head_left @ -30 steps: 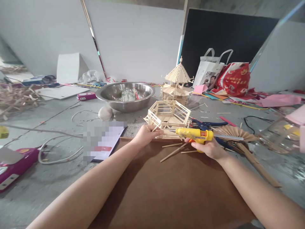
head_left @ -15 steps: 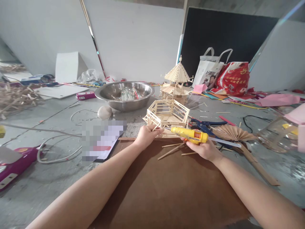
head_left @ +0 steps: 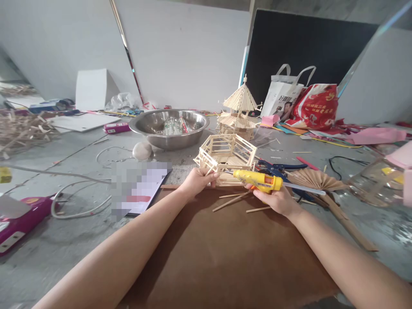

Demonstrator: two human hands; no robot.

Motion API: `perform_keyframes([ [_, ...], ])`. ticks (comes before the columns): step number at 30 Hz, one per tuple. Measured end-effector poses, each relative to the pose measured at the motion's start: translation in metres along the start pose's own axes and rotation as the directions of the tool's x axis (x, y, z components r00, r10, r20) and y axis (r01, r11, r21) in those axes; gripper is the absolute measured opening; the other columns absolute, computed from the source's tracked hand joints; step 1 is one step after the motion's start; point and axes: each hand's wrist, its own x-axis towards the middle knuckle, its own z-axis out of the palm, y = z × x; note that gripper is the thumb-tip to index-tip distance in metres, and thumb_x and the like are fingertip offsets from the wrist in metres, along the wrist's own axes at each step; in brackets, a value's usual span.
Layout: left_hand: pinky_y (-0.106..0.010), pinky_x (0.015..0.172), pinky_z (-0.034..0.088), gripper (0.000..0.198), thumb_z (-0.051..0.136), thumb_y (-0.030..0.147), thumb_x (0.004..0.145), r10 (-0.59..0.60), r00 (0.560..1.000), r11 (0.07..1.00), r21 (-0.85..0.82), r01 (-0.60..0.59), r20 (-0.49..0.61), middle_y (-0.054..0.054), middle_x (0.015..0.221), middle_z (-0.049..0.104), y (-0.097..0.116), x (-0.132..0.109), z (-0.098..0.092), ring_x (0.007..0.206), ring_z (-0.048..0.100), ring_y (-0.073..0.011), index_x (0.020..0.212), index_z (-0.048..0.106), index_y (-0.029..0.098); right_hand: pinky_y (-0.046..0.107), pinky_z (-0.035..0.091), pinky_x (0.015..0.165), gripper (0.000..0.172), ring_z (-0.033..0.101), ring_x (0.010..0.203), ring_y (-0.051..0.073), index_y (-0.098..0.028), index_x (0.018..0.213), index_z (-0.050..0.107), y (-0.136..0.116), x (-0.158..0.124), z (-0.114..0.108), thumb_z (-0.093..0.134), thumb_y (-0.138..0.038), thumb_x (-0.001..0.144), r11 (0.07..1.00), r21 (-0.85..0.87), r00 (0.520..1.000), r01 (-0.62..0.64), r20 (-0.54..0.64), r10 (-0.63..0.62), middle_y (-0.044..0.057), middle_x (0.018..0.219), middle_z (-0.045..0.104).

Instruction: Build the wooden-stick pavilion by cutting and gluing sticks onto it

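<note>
A hexagonal wooden stick model (head_left: 236, 161) with open railings stands at the back edge of a brown board (head_left: 231, 253). My left hand (head_left: 198, 181) pinches the near left corner of this model; exactly which stick sits between the fingers is hard to see. In my right hand (head_left: 278, 199) is a yellow hot glue gun (head_left: 259, 180), its nozzle pointing left toward my left fingertips, apart from them. A clear glue stick (head_left: 305, 189) juts out of its back end. Several loose wooden sticks (head_left: 230, 202) lie on the board below the gun.
Behind the model stand a finished-looking stick pagoda (head_left: 241, 107) and a steel basin (head_left: 170, 143). To the left are a phone or tablet (head_left: 144, 189), white cable and a purple power strip (head_left: 25, 225). Blue-handled pliers (head_left: 273, 168), a paper fan (head_left: 317, 179) and a clear container (head_left: 370, 184) lie right.
The glue gun has shifted slightly right, its nozzle a little farther from my left fingertips. My left hand stays at the model's corner.
</note>
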Motion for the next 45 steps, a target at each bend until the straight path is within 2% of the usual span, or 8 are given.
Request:
perform_keyframes([
  [6, -0.020, 0.043, 0.022, 0.039, 0.051, 0.044, 0.070, -0.049, 0.999, 0.998, -0.038, 0.049, 0.004, 0.002, 0.048, 0.048, 0.004, -0.002, 0.000, 0.042, 0.032, -0.0044, 0.048, 0.054, 0.013, 0.038, 0.045, 0.083, 0.017, 0.060, 0.085, 0.022, -0.020, 0.083, 0.063, 0.004, 0.000, 0.000, 0.053, -0.024, 0.070, 1.000, 0.013, 1.000, -0.005, -0.004, 0.005, 0.005, 0.085, 0.066],
  [11, -0.021, 0.043, 0.020, 0.039, 0.052, 0.046, 0.068, -0.081, 0.997, 0.996, -0.049, 0.080, -0.011, 0.004, 0.042, 0.043, 0.004, -0.001, 0.001, 0.039, 0.027, -0.0039, 0.047, 0.052, 0.013, 0.040, 0.043, 0.085, 0.016, 0.059, 0.087, 0.022, -0.020, 0.083, 0.063, 0.006, 0.000, -0.001, 0.053, -0.024, 0.070, 1.000, -0.002, 1.000, -0.016, 0.004, 0.016, 0.005, 0.087, 0.066],
  [15, -0.020, 0.043, 0.022, 0.033, 0.054, 0.043, 0.067, -0.089, 0.995, 0.990, -0.111, 0.085, -0.033, 0.004, 0.046, 0.048, 0.003, 0.000, 0.004, 0.039, 0.030, -0.0038, 0.052, 0.050, 0.014, 0.039, 0.043, 0.086, 0.017, 0.059, 0.087, 0.021, -0.020, 0.084, 0.063, 0.006, 0.000, -0.001, 0.053, -0.024, 0.070, 1.000, -0.003, 1.000, -0.008, 0.007, 0.008, 0.005, 0.088, 0.066],
  [19, -0.020, 0.044, 0.024, 0.029, 0.056, 0.040, 0.065, -0.086, 0.994, 0.990, -0.117, 0.077, -0.073, 0.005, 0.045, 0.047, 0.004, -0.001, 0.008, 0.041, 0.034, -0.0047, 0.053, 0.048, 0.015, 0.038, 0.044, 0.084, 0.017, 0.059, 0.087, 0.022, -0.020, 0.082, 0.064, 0.006, 0.000, -0.002, 0.053, -0.024, 0.070, 1.000, -0.016, 1.000, -0.017, 0.005, 0.017, 0.005, 0.088, 0.066],
  [25, -0.020, 0.045, 0.026, 0.029, 0.053, 0.040, 0.066, -0.075, 0.988, 0.997, -0.018, 0.074, -0.137, 0.006, 0.042, 0.042, 0.004, -0.001, 0.012, 0.041, 0.034, -0.0056, 0.053, 0.046, 0.016, 0.038, 0.044, 0.084, 0.020, 0.059, 0.087, 0.022, -0.020, 0.086, 0.064, 0.004, 0.000, -0.001, 0.052, -0.023, 0.070, 0.999, -0.054, 1.000, 0.000, 0.020, 0.001, 0.004, 0.088, 0.066],
  [31, -0.020, 0.048, 0.031, 0.030, 0.046, 0.041, 0.070, 0.029, 0.986, 0.990, 0.142, -0.006, -0.162, 0.005, 0.044, 0.044, -0.001, 0.000, 0.015, 0.045, 0.038, -0.0076, 0.052, 0.047, 0.017, 0.036, 0.045, 0.083, 0.022, 0.059, 0.087, 0.022, -0.021, 0.089, 0.064, 0.003, 0.001, 0.000, 0.052, -0.022, 0.071, 0.998, -0.065, 1.000, 0.023, 0.022, -0.022, 0.004, 0.087, 0.066],
  [36, -0.020, 0.050, 0.031, 0.035, 0.043, 0.044, 0.072, 0.039, 0.976, 0.964, 0.264, 0.020, -0.214, 0.005, 0.042, 0.043, -0.001, -0.001, 0.016, 0.046, 0.040, -0.0084, 0.050, 0.046, 0.017, 0.036, 0.046, 0.083, 0.023, 0.059, 0.087, 0.022, -0.022, 0.090, 0.064, 0.006, 0.001, 0.000, 0.052, -0.022, 0.071, 0.999, -0.045, 1.000, 0.006, 0.029, -0.004, 0.003, 0.089, 0.066],
  [45, -0.019, 0.051, 0.031, 0.036, 0.041, 0.045, 0.074, 0.057, 0.970, 0.946, 0.322, 0.023, -0.237, 0.005, 0.044, 0.042, -0.003, 0.000, 0.018, 0.049, 0.039, -0.0087, 0.051, 0.045, 0.017, 0.036, 0.045, 0.083, 0.024, 0.058, 0.089, 0.022, -0.021, 0.092, 0.064, 0.005, 0.001, 0.000, 0.051, -0.021, 0.072, 0.996, -0.085, 0.999, 0.015, 0.044, -0.011, 0.003, 0.092, 0.065],
])
